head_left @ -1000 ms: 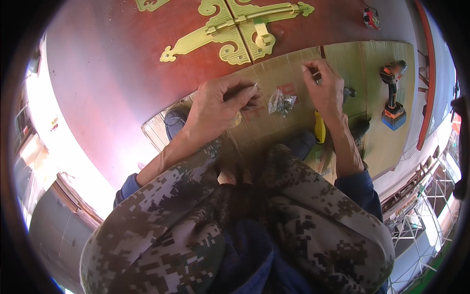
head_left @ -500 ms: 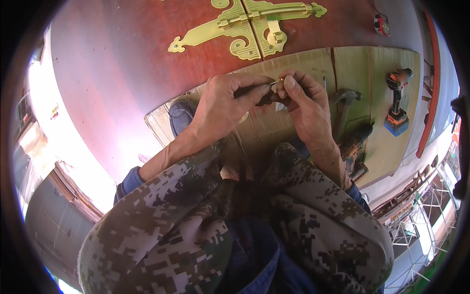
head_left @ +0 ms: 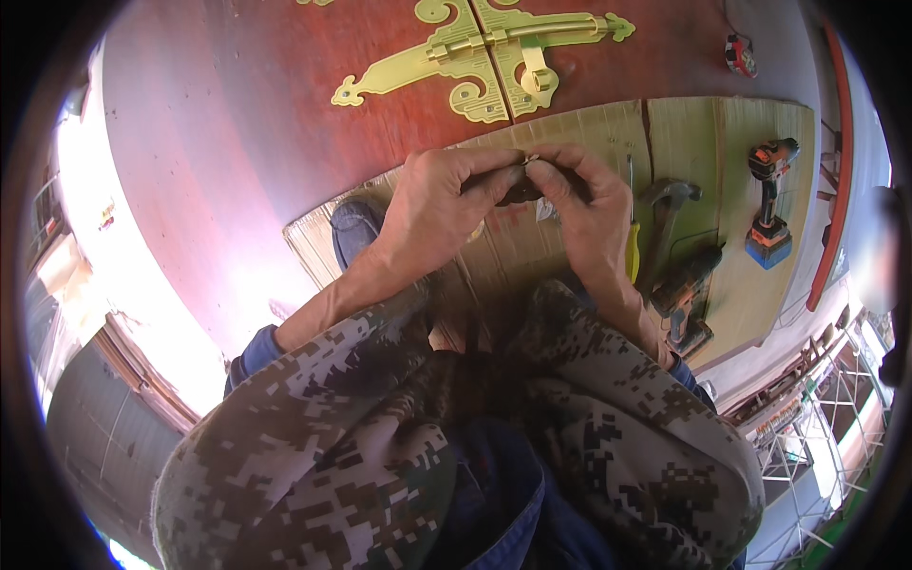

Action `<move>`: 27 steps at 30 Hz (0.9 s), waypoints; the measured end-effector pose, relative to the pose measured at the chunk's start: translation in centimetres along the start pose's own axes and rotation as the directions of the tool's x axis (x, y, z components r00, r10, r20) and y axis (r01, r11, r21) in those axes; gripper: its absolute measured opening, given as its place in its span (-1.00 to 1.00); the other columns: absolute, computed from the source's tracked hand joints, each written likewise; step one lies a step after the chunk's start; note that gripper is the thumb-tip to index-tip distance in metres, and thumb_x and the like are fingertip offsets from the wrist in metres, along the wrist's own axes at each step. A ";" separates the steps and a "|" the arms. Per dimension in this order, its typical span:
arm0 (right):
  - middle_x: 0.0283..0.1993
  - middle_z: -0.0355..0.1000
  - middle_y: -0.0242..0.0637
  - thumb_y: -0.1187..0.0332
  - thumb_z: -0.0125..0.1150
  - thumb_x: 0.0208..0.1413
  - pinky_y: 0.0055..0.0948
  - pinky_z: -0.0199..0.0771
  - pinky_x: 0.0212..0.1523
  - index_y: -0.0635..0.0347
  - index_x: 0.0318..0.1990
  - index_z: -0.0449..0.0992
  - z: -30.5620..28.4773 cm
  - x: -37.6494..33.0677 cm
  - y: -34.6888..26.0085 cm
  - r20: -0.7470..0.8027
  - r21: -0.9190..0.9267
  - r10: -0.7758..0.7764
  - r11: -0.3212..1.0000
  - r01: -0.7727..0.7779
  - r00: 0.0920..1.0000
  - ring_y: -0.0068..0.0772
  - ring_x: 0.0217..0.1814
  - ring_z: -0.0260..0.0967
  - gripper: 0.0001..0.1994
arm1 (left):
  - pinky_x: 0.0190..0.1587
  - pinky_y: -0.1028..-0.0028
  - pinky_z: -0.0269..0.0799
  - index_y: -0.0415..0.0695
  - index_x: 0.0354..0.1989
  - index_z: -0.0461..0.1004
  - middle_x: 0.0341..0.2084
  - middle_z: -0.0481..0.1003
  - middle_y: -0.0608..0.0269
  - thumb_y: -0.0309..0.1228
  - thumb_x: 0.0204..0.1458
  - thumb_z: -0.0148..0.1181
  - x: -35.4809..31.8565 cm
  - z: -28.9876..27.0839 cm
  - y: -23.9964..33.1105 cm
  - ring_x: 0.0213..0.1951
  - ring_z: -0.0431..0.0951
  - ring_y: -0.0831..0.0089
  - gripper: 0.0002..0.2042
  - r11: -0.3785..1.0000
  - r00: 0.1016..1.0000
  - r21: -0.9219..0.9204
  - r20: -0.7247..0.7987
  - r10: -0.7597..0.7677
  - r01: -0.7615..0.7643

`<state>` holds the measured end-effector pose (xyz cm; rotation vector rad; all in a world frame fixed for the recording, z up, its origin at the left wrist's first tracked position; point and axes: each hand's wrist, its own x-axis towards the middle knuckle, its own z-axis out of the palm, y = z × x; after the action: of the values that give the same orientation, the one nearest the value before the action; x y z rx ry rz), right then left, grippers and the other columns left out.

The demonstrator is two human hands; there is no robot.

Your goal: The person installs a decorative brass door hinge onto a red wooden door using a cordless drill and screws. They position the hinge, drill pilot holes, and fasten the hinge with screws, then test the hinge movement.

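Note:
My left hand [head_left: 432,195] and my right hand [head_left: 594,214] meet fingertip to fingertip above the cardboard. Pinched in my right thumb and index finger is a small brass-coloured piece [head_left: 532,160], mostly covered by the fingers. My left thumb and index finger are pressed together against it; what they hold is hidden. Beyond both hands, an ornate gold door latch [head_left: 465,47] with a sliding bolt spans the seam of a red-brown panel [head_left: 256,114].
Cardboard [head_left: 698,152] lies under the tools. Right of my hands are a yellow-handled screwdriver [head_left: 633,252], a hammer [head_left: 670,195], a power drill [head_left: 689,285] and another drill with a blue battery [head_left: 769,204]. A red tape measure [head_left: 740,55] sits at the far right. My shoe [head_left: 355,228] shows at left.
My right hand has shifted left and turned inward, so its fingertips now meet the left ones. The thin metal bit seen between them is now covered. The screwdriver's yellow handle has come into sight.

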<state>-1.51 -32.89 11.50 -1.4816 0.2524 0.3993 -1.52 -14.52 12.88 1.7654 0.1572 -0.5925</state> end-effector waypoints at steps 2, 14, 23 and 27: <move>-0.24 0.59 -0.33 0.41 0.34 0.25 -0.54 0.55 -0.20 0.38 -0.09 0.62 -0.2 0.4 0.2 0.019 -0.077 -0.070 0.994 0.071 0.997 -0.57 -0.26 0.52 -0.80 | -0.17 0.51 0.55 -0.30 0.08 0.57 -0.28 0.68 0.20 -0.53 0.24 0.20 0.1 0.2 0.5 -0.25 0.61 0.62 -0.74 0.996 0.998 -0.067 -0.041 0.053 -0.056; -0.27 0.55 -0.33 0.38 0.20 0.32 -0.54 0.48 -0.10 0.39 -0.11 0.60 -1.5 -0.3 -0.7 0.020 0.062 0.193 0.979 -0.193 0.981 -0.57 -0.21 0.50 -0.80 | -0.16 0.47 0.60 -0.24 0.05 0.57 -0.30 0.67 0.15 -0.52 0.29 0.17 -0.2 0.0 -0.1 -0.24 0.68 0.50 -0.79 0.982 0.998 -0.179 -0.033 0.062 -0.067; -0.26 0.53 -0.37 0.32 0.21 0.35 -0.53 0.52 -0.12 0.33 -0.08 0.60 -12.3 -7.2 2.4 -0.464 -0.006 0.132 0.988 -0.153 0.876 -0.59 -0.23 0.45 -0.78 | -0.01 0.37 0.63 -0.25 0.09 0.54 -0.22 0.65 0.13 -0.52 0.32 0.11 1.5 -0.4 -0.6 -0.15 0.68 0.38 -0.77 0.801 0.996 -0.591 0.072 -0.060 0.091; -0.25 0.54 -0.38 0.27 0.26 0.33 -0.56 0.51 -0.20 0.31 -0.07 0.60 -18.3 -11.3 2.6 -0.645 -0.042 0.129 0.978 -0.204 0.754 -0.57 -0.28 0.46 -0.75 | -0.07 0.42 0.63 -0.20 0.09 0.55 -0.18 0.64 0.16 -0.49 0.33 0.08 1.8 -1.8 0.3 -0.15 0.69 0.35 -0.77 0.766 0.996 -0.638 0.006 -0.093 0.075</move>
<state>-11.43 -52.18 12.24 -1.6743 0.9326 0.0262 0.75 -13.30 12.61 1.0982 0.4104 -0.5001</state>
